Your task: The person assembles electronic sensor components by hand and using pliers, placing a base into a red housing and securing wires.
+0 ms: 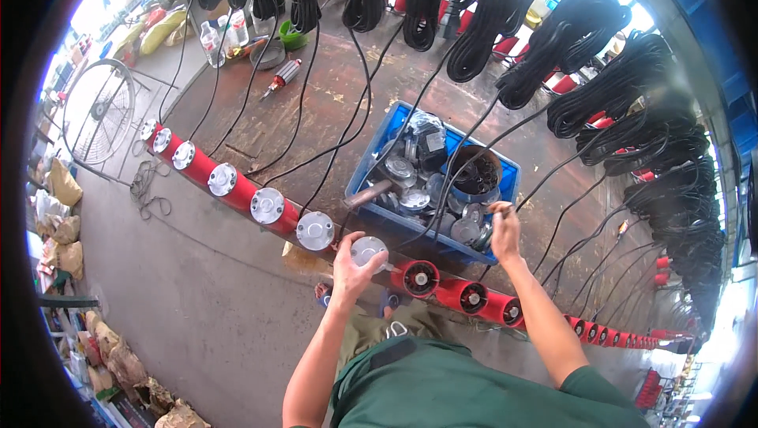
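Note:
My left hand [352, 274] is wrapped around a round silver metal end cap [369, 251], which sits at the row of red motor housings along the table's front edge. Just right of it is a red housing [412, 279] without a cap, its shaft and dark windings showing. My right hand [507, 235] is raised at the right edge of a blue plastic crate [399, 232], fingers pinched together. Whatever they hold is too small to make out. The crate contains loose silver caps [466, 230], a brown round tin [478, 174] and a wooden-handled tool [368, 194].
Several capped housings [267, 205] line the edge to the left; open ones [474, 298] continue right. Black cable coils [482, 25] hang along the back, their leads crossing the table. A motor armature [282, 78] lies at the back left, near a green bowl [292, 35]. A fan [99, 110] stands left.

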Demonstrator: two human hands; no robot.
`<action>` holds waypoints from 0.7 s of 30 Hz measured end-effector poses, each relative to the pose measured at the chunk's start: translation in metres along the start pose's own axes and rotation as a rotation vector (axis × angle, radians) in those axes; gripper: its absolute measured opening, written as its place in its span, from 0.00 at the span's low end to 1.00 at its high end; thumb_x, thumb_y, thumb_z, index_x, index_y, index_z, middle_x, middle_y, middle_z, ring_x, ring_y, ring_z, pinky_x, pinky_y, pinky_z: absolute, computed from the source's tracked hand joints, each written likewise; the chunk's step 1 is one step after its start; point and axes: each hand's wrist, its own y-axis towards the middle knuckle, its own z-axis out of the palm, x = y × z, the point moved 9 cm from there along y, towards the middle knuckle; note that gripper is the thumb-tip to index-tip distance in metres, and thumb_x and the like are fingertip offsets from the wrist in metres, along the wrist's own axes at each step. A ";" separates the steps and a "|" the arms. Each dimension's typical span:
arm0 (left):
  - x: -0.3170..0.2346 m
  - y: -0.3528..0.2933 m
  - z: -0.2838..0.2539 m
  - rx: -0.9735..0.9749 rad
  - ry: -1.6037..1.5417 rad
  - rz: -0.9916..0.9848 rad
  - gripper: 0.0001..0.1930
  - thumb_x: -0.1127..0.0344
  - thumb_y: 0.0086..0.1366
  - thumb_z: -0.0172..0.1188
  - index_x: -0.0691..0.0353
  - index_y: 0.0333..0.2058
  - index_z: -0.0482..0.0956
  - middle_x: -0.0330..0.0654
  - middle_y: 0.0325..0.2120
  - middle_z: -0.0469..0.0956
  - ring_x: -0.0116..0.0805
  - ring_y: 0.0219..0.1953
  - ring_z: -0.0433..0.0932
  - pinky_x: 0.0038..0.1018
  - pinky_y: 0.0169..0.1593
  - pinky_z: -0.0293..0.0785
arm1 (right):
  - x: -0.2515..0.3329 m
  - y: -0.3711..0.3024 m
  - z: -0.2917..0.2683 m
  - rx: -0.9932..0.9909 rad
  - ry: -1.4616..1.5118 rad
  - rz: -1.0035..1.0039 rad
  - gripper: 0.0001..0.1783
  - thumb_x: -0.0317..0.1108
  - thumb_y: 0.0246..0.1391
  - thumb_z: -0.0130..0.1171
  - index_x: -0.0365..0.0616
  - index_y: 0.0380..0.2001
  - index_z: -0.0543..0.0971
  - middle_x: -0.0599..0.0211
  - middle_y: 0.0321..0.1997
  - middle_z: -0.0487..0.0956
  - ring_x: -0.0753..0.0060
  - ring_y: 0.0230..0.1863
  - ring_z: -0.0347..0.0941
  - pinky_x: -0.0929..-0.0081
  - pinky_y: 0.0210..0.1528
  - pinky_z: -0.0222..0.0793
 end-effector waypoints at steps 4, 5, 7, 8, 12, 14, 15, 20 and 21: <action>-0.009 -0.004 -0.004 0.099 0.119 0.205 0.50 0.57 0.51 0.84 0.65 0.68 0.67 0.52 0.57 0.78 0.41 0.59 0.79 0.38 0.64 0.76 | 0.030 0.004 -0.038 -0.379 0.961 0.468 0.09 0.43 0.70 0.57 0.53 0.38 0.75 0.74 0.33 0.76 0.76 0.40 0.75 0.54 0.55 0.74; -0.005 -0.004 -0.006 0.100 0.169 0.224 0.51 0.55 0.49 0.85 0.65 0.68 0.67 0.53 0.58 0.77 0.44 0.60 0.79 0.40 0.64 0.75 | 0.069 0.004 -0.027 -0.305 1.287 0.521 0.08 0.44 0.68 0.59 0.56 0.38 0.75 0.76 0.33 0.74 0.76 0.39 0.75 0.50 0.54 0.75; -0.017 -0.004 -0.004 0.101 0.240 0.315 0.53 0.53 0.48 0.86 0.65 0.68 0.67 0.55 0.60 0.76 0.50 0.62 0.77 0.44 0.66 0.73 | 0.118 -0.008 -0.003 -0.090 1.125 0.639 0.10 0.35 0.58 0.66 0.57 0.42 0.77 0.75 0.37 0.73 0.72 0.40 0.75 0.49 0.50 0.77; -0.018 -0.003 -0.004 0.117 0.224 0.313 0.54 0.51 0.46 0.87 0.63 0.68 0.66 0.57 0.61 0.74 0.56 0.63 0.75 0.47 0.68 0.71 | 0.142 -0.021 0.015 0.110 0.828 0.617 0.13 0.32 0.55 0.66 0.54 0.44 0.77 0.72 0.39 0.73 0.70 0.41 0.76 0.54 0.50 0.77; -0.021 0.001 -0.003 0.163 0.195 0.499 0.56 0.52 0.46 0.87 0.59 0.70 0.64 0.53 0.59 0.76 0.57 0.61 0.76 0.48 0.66 0.72 | 0.241 -0.053 0.088 0.764 -0.361 -0.212 0.18 0.27 0.53 0.68 0.39 0.47 0.76 0.53 0.44 0.78 0.48 0.46 0.80 0.57 0.47 0.78; -0.011 0.006 -0.001 0.154 0.125 0.519 0.57 0.52 0.45 0.87 0.59 0.71 0.64 0.53 0.59 0.76 0.56 0.61 0.76 0.47 0.66 0.72 | 0.229 -0.057 0.107 0.970 -0.753 -0.151 0.20 0.37 0.55 0.71 0.42 0.47 0.77 0.50 0.43 0.81 0.46 0.49 0.81 0.49 0.44 0.79; -0.008 0.005 -0.001 0.142 0.075 0.555 0.57 0.52 0.45 0.87 0.59 0.71 0.64 0.52 0.59 0.76 0.56 0.60 0.77 0.47 0.66 0.72 | 0.221 -0.053 0.110 1.063 -0.918 -0.038 0.20 0.40 0.56 0.70 0.43 0.47 0.78 0.51 0.42 0.81 0.46 0.49 0.81 0.47 0.42 0.80; -0.011 0.003 -0.012 0.046 -0.042 0.679 0.54 0.55 0.45 0.87 0.57 0.70 0.68 0.51 0.58 0.77 0.54 0.56 0.80 0.47 0.60 0.76 | 0.252 -0.031 0.137 1.154 -1.014 -0.397 0.40 0.42 0.42 0.77 0.42 0.59 0.74 0.56 0.47 0.75 0.48 0.47 0.76 0.53 0.42 0.78; -0.009 0.004 -0.013 0.040 -0.051 0.668 0.54 0.55 0.45 0.87 0.57 0.70 0.68 0.51 0.58 0.77 0.54 0.56 0.80 0.47 0.60 0.76 | 0.262 -0.031 0.145 1.183 -1.000 -0.485 0.44 0.39 0.37 0.77 0.39 0.60 0.73 0.55 0.48 0.74 0.49 0.48 0.75 0.54 0.44 0.77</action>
